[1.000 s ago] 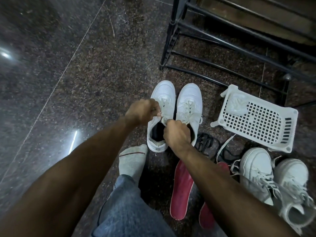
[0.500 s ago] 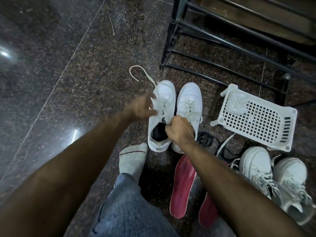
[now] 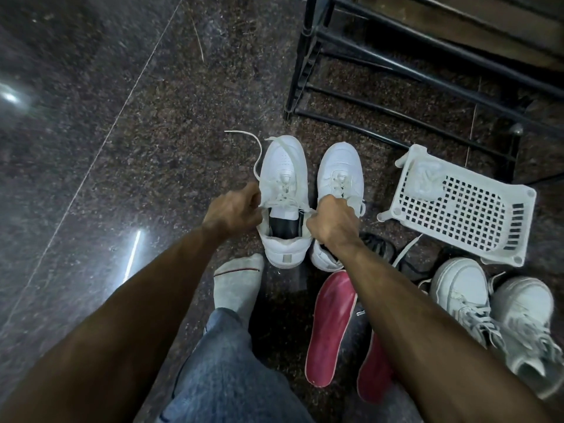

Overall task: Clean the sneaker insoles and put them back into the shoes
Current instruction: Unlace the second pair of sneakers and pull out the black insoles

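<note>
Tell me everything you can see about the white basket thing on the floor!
The white basket looks like plastic, with a grid of small square holes across its big face and longer slots at its near end. It has short round pegs at its corners. It lies tipped over on the dark speckled floor, beside the black metal rack and just beyond a pair of white sneakers. Something pale and crumpled shows at its far end; what it is cannot be told. Neither hand touches it.

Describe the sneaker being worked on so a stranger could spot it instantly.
Start at the black metal rack; on the floor before it stand two white sneakers side by side. It is the left sneaker, gripped by both hands, its opening spread, showing a black lining and a loose lace.
</note>
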The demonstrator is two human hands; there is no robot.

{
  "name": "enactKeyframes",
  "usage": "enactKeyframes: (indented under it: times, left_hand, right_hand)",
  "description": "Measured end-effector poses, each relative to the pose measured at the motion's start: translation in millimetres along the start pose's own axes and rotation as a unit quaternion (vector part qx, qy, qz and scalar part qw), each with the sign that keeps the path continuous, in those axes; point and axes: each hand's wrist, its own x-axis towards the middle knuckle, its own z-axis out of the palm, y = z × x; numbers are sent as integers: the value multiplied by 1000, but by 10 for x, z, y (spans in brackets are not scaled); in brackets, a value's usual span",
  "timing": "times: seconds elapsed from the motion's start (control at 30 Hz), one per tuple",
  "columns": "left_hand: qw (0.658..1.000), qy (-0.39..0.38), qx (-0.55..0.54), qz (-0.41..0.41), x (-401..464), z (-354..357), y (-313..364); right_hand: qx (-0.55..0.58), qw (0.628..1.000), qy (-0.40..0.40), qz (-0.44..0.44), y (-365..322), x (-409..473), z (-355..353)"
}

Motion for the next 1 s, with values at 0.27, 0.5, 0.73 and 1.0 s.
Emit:
enactKeyframes:
  times: [0.27,0.5,0.73,1.0]
  left_hand:
    - [996,15,33,77,75,140,363]
    - [994,23,-37,97,310,-27,534]
    - [869,-35,-494,-12,365,-325,615]
    - [940,-8,-316,125,394,-436,608]
  right_hand:
    - [-5,999,-20,-30,-2,-42,74]
    - [-43,997,1,-65,-70,-109,111]
    - [-14,997,23,-68,-25,-86,172]
    - [366,928,-57,-38,-140,79,0]
